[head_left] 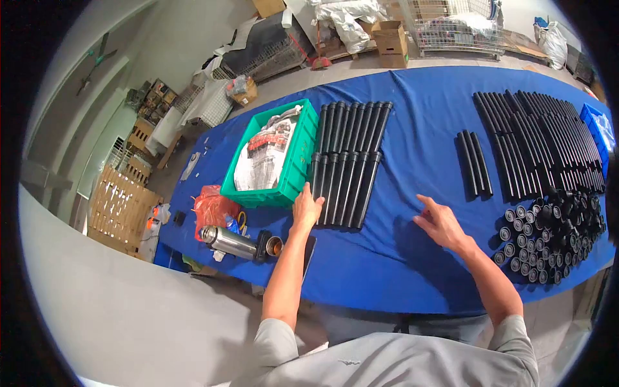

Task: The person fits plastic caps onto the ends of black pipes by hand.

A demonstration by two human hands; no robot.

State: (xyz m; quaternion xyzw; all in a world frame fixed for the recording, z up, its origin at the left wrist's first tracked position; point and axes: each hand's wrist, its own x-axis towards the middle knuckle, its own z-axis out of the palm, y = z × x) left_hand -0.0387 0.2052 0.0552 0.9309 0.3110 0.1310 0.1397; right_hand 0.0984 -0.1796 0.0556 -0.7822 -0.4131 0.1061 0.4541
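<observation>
My left hand (307, 208) rests at the near left side of a double row of black tubes (345, 187), close to the corner of a green crate (293, 151). Its index finger is stretched out beside the leftmost tube, and no object shows in its grasp. Over the blue cloth, to the right of those tubes, my right hand (441, 223) has its index finger and thumb apart and holds nothing. The tubes in the double row have wider collars at their far ends. A small group of thinner black tubes (475, 164) lies further right.
More black tubes (535, 142) lie in rows at the right, with a heap of round black caps (548, 235) in front. A blue bin (599, 132) stands at the far right. Near my left forearm are a steel flask (229, 242), a red plastic bag (209, 211) and yellow-handled scissors (242, 221).
</observation>
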